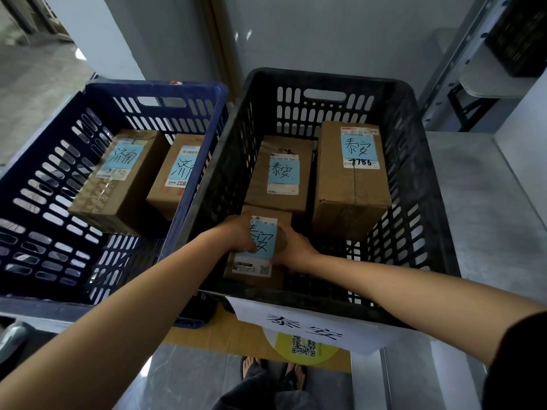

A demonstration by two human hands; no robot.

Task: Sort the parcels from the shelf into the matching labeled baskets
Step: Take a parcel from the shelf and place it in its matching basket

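Note:
Both my hands reach down into the black basket [429, 179], which carries a white paper label [307, 327] on its front rim. My left hand [238, 233] and my right hand [291, 247] grip the two sides of a small cardboard parcel [257, 270] with a blue handwritten note, low in the basket's near left corner. Two more parcels with matching blue notes lie in this basket: a medium one [281, 173] behind it and a tall one [352, 179] at the right.
A blue basket [38, 179] stands to the left, touching the black one, with two parcels [118, 179] [174, 176] bearing a different blue note. Both baskets sit on a grey platform [485, 220]. A metal shelf frame [461, 69] rises at the back right. My feet [272, 371] show below.

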